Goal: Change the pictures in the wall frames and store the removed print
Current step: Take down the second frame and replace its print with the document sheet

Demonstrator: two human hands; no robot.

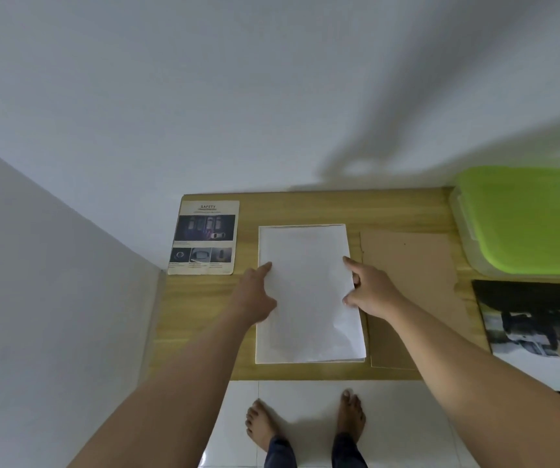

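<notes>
A white sheet [309,295], blank side up, lies in a white frame in the middle of the wooden table [204,315]. My left hand [258,295] rests on the sheet's left edge with the forefinger stretched out. My right hand [371,292] presses on its right edge, fingers bent, thumb and forefinger on the paper. A brown cardboard backing [413,298] lies flat just right of the sheet. A "SAFETY" print [204,238] with car photos lies at the table's back left. A dark photo print [542,329] lies at the right edge.
A clear plastic box with a lime green lid [525,221] stands at the table's back right against the white wall [238,96]. Another wall closes in on the left. My bare feet stand on white floor tiles [407,417] below the table's front edge.
</notes>
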